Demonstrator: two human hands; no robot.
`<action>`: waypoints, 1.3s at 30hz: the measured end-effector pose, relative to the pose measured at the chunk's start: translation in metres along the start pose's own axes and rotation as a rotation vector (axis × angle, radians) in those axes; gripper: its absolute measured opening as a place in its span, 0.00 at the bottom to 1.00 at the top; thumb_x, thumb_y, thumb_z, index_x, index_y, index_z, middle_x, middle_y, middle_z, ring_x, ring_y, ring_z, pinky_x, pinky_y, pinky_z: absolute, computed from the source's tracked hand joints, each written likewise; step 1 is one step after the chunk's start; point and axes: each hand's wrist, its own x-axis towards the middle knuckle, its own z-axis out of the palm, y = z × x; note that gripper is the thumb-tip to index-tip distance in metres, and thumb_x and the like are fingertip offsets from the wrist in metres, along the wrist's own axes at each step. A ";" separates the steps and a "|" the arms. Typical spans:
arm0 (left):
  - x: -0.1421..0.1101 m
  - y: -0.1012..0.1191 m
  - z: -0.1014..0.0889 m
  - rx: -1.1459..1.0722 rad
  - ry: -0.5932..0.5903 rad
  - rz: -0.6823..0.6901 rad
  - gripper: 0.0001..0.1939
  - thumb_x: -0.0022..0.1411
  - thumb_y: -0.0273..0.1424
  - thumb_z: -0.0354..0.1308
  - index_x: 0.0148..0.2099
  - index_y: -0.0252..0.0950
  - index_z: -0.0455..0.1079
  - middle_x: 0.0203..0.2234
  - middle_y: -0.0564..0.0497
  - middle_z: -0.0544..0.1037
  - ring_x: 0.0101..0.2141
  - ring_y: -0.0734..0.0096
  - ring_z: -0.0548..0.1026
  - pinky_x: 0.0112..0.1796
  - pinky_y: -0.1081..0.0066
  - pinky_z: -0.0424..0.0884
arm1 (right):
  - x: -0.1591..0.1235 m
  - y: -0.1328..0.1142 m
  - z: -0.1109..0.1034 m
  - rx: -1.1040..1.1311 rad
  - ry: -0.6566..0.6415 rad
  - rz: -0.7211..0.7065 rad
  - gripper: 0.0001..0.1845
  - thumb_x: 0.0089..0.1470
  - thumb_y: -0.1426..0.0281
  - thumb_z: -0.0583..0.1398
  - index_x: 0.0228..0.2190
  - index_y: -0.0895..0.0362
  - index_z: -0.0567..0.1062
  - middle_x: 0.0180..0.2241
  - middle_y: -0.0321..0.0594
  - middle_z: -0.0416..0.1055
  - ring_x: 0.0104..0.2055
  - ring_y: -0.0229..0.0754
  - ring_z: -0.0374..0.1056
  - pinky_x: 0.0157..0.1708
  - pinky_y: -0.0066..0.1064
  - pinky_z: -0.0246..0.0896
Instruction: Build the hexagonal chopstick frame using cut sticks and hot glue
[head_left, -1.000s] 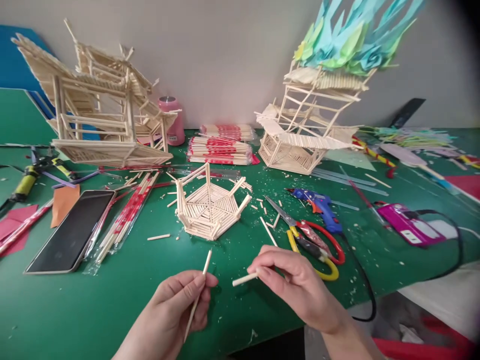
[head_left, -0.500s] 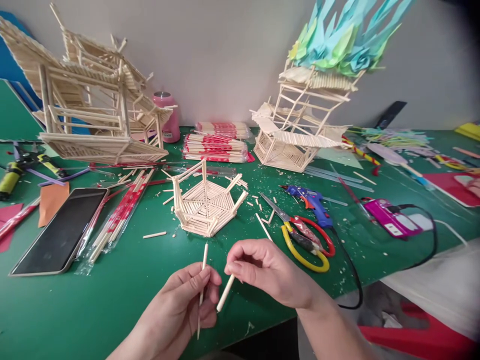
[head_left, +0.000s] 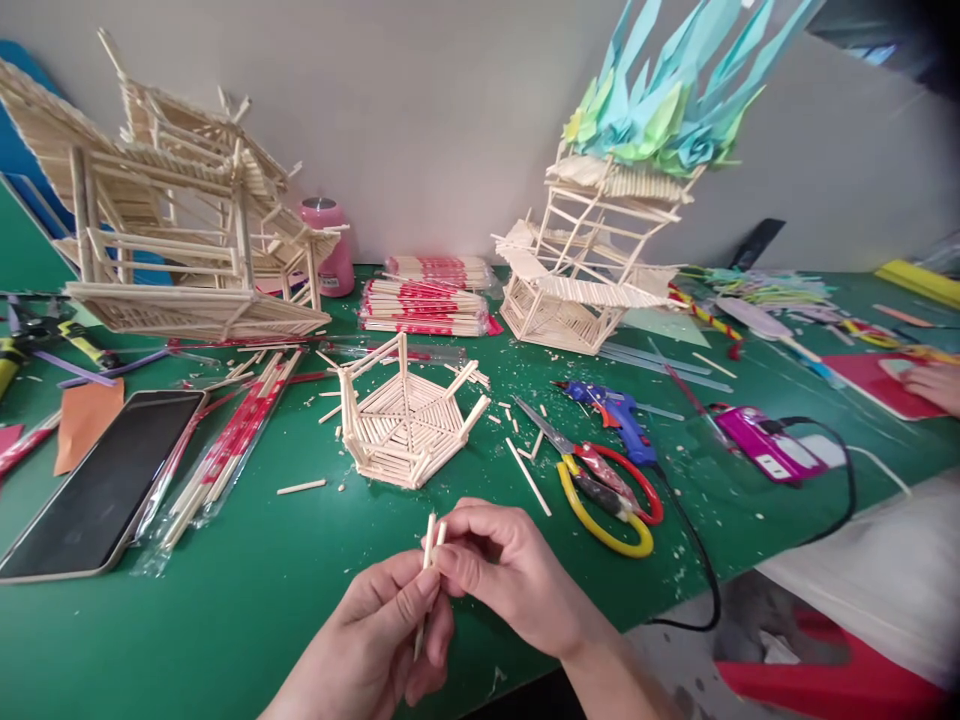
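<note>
My left hand (head_left: pixel 397 625) pinches a thin wooden stick (head_left: pixel 429 540) that stands nearly upright between thumb and fingers. Right against it, my right hand (head_left: pixel 502 565) grips a second, shorter wooden stick (head_left: pixel 441 533), so the two lie side by side with their top ends close to level. The lower part of the shorter one is hidden by my fingers. Just beyond my hands sits a small hexagonal base of wooden sticks (head_left: pixel 405 425) with short posts rising at its corners. A loose stick (head_left: pixel 528 477) lies to the right of it, another (head_left: pixel 301 487) to the left.
Scissors (head_left: pixel 600 480) and a blue glue gun (head_left: pixel 615 412) lie at right, near a purple power socket (head_left: pixel 772 440). Two stick models (head_left: pixel 187 230) (head_left: pixel 585 270) stand behind. A phone (head_left: pixel 105 480) and bagged sticks (head_left: pixel 232 440) lie left. Another person's hand (head_left: pixel 934 385) rests far right.
My right hand has moved left to my left hand and turned its stick upright, alongside the other stick. The view has shifted, and another person's hand shows at the far right.
</note>
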 end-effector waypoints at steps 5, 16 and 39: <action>-0.001 0.002 0.001 0.062 0.023 -0.005 0.19 0.50 0.43 0.62 0.21 0.31 0.67 0.14 0.55 0.66 0.12 0.85 0.55 0.18 0.76 0.48 | -0.001 0.002 0.003 -0.123 0.054 -0.047 0.15 0.53 0.64 0.58 0.22 0.61 0.73 0.23 0.33 0.59 0.23 0.32 0.57 0.22 0.25 0.52; -0.003 0.000 0.001 0.050 0.006 -0.031 0.18 0.54 0.41 0.59 0.22 0.32 0.66 0.16 0.55 0.65 0.15 0.83 0.54 0.21 0.74 0.49 | -0.001 -0.002 0.002 -0.168 0.069 -0.033 0.14 0.53 0.63 0.58 0.24 0.60 0.74 0.25 0.33 0.59 0.23 0.32 0.59 0.23 0.26 0.55; 0.001 0.001 0.005 0.005 -0.014 -0.058 0.19 0.54 0.41 0.60 0.21 0.31 0.66 0.14 0.56 0.62 0.15 0.84 0.52 0.20 0.74 0.45 | 0.001 -0.001 0.007 -0.051 0.182 0.012 0.15 0.50 0.64 0.59 0.17 0.57 0.64 0.17 0.29 0.57 0.18 0.30 0.54 0.18 0.24 0.51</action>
